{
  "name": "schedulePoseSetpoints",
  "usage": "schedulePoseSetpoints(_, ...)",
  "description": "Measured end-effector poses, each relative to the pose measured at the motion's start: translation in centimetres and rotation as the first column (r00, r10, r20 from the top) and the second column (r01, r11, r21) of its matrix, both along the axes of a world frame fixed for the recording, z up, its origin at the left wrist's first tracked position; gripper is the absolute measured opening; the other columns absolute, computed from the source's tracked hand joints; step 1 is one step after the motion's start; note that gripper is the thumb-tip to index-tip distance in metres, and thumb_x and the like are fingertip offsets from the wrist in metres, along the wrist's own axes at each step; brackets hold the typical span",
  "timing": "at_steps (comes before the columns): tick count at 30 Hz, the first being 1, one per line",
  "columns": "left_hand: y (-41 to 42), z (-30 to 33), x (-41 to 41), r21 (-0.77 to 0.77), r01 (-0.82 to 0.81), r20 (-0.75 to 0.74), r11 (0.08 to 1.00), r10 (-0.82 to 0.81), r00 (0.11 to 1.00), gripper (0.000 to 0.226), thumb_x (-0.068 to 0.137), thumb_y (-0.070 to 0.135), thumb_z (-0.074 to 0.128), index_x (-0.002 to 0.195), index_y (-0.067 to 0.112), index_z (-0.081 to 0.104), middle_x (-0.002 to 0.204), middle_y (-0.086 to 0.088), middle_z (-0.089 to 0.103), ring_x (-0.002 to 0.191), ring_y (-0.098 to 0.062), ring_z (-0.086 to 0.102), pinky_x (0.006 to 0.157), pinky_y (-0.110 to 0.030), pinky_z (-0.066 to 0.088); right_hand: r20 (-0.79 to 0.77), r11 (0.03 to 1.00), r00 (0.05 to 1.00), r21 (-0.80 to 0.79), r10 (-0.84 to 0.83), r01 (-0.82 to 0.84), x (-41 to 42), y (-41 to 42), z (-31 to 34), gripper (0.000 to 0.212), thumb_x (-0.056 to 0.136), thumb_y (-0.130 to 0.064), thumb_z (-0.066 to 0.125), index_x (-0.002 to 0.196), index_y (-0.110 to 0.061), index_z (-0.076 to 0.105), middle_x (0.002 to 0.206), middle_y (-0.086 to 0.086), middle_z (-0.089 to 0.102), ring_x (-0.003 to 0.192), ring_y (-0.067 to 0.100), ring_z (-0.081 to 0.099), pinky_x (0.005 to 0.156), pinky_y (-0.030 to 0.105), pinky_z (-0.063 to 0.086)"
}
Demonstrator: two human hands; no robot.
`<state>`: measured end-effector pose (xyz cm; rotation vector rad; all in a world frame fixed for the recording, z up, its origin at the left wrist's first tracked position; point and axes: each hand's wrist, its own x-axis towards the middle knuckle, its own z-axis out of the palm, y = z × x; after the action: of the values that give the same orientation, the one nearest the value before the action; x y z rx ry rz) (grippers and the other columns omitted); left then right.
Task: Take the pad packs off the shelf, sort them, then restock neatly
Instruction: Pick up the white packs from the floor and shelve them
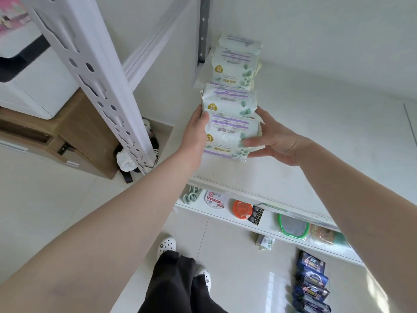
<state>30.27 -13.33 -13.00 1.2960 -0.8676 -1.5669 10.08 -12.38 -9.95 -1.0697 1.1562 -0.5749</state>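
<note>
White pad packs with green leaf print and purple bands lie in a single row on the upper shelf (293,123), running from the back corner toward the front edge. Count: four in the row, the nearest pack (230,136) overlapping the one behind it. The left hand (195,134) presses the nearest pack's left side with thumb laid along its edge; the right hand (273,137) cups the right side, fingers reaching over the wrapper and under the bottom corner. The hands are apart, the pack squeezed between them. Judged by the crinkled film and puffy shape, these packs are light, soft and compressible, with a slick wrapper; a two-sided grip across the width seems sound, since a pinch on the crimped end seam would likely let them swing or slip. On the floor below right lies a separate line of dark blue packs (312,283), at least four visible, the last cut off by the frame. One more small white leaf-print pack (265,242) lies on the floor beside the lower shelf (225,219).
</note>
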Motion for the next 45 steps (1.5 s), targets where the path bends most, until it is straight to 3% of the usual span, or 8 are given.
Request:
schedulePoseSetpoints(6, -3.8, 1.7, 0.1, 0.010, -0.047, 0.049, 0.999, 0.046, 0.998, 0.037, 0.100, 0.030, 0.040, 0.136, 0.023, 0.051, 0.133, 0.007, 0.056, 0.119, -0.014, 0.054, 0.105, -0.037, 0.042, 0.011, 0.996, 0.996, -0.031, -0.085, 0.085, 0.8, -2.9, -0.2, 0.100, 0.064, -0.006, 0.082, 0.143, -0.043, 0.032, 0.132, -0.007, 0.060, 0.117, 0.016, 0.062, 0.085, 0.048, 0.056)
schedulePoseSetpoints(15, -5.9, 2.1, -0.3, 0.033, -0.045, 0.037, 0.998, 0.043, 0.998, 0.028, 0.102, 0.032, 0.036, 0.084, 0.033, 0.057, 0.088, 0.012, 0.063, 0.090, -0.015, 0.063, 0.082, -0.032, 0.052, -0.005, 0.993, 0.993, -0.040, -0.115, 0.115, 0.6, -6.0, 0.4, 0.085, 0.075, -0.002, 0.075, 0.140, -0.042, 0.038, 0.126, -0.009, 0.064, 0.118, 0.014, 0.061, 0.081, 0.046, 0.057)
schedulePoseSetpoints(20, -6.3, 1.6, -0.1, 0.007, -0.022, 0.045, 1.000, 0.021, 0.999, 0.026, 0.103, 0.034, 0.034, 0.109, 0.025, 0.059, 0.097, 0.008, 0.065, 0.090, -0.014, 0.064, 0.073, -0.027, 0.053, -0.046, 0.990, 0.990, -0.044, -0.133, 0.131, 0.6, -6.1, 0.0, 0.092, 0.070, -0.011, 0.081, 0.143, -0.043, 0.034, 0.126, -0.013, 0.064, 0.119, 0.012, 0.059, 0.085, 0.047, 0.056)
schedulePoseSetpoints(24, -5.9, 1.2, 0.4, -0.032, 0.030, 0.099, 0.999, -0.027, 0.995, 0.057, 0.093, 0.052, 0.047, 0.143, 0.026, 0.040, 0.141, 0.007, 0.050, 0.125, -0.015, 0.052, 0.103, -0.038, 0.045, -0.105, 0.986, 0.981, -0.052, -0.165, 0.160, 0.6, -5.3, -0.3, 0.110, 0.062, -0.022, 0.085, 0.149, -0.041, 0.021, 0.132, -0.012, 0.059, 0.119, 0.010, 0.059, 0.090, 0.042, 0.056)
schedulePoseSetpoints(32, -5.2, 0.8, 1.3, -0.163, 0.121, 0.124, 0.979, -0.101, 0.987, 0.052, 0.077, 0.020, 0.079, 0.124, 0.018, 0.058, 0.109, 0.004, 0.071, 0.093, -0.008, 0.070, 0.072, -0.023, 0.056, -0.202, 0.960, 0.941, -0.134, -0.271, 0.248, 2.7, -4.4, -1.4, 0.089, 0.067, -0.022, 0.086, 0.142, -0.030, 0.040, 0.127, -0.003, 0.062, 0.114, 0.016, 0.061, 0.106, 0.044, 0.044)
schedulePoseSetpoints(36, -5.7, 0.9, 1.1, -0.196, 0.103, 0.258, 0.975, -0.050, 0.965, 0.072, 0.085, 0.034, 0.070, 0.146, 0.026, 0.033, 0.143, 0.006, 0.047, 0.127, -0.010, 0.050, 0.102, -0.027, 0.043, -0.225, 0.893, 0.876, -0.257, -0.427, 0.370, 3.5, -4.2, -0.7, 0.105, 0.078, -0.031, 0.078, 0.154, -0.028, 0.007, 0.156, -0.001, 0.027, 0.141, 0.019, 0.032, 0.112, 0.033, 0.027)
schedulePoseSetpoints(40, -7.3, 1.5, 0.7, -0.409, 0.356, 0.761, 0.840, 0.099, 0.641, 0.053, 0.102, 0.027, 0.036, 0.152, 0.021, 0.018, 0.161, -0.003, 0.007, 0.149, -0.020, 0.002, 0.119, -0.037, 0.003, -0.512, 0.777, 0.726, -0.628, -0.460, 0.049, 4.4, -5.2, 0.0, 0.068, 0.098, -0.030, 0.049, 0.154, -0.021, 0.013, 0.163, 0.007, 0.005, 0.150, 0.028, -0.003, 0.119, 0.039, 0.005)
schedulePoseSetpoints(45, -9.6, 1.5, 0.8, -0.217, 0.605, 0.966, 0.766, 0.077, 0.248, 0.048, 0.105, 0.025, 0.022, 0.152, 0.018, 0.018, 0.161, -0.002, 0.006, 0.149, -0.026, -0.002, 0.120, -0.044, 0.002, -0.768, 0.818, 0.543, -0.526, -0.339, -0.234, 4.8, -7.2, -0.9, 0.054, 0.105, -0.034, 0.026, 0.155, -0.019, 0.011, 0.163, 0.003, 0.000, 0.149, 0.029, -0.010, 0.121, 0.043, 0.004)
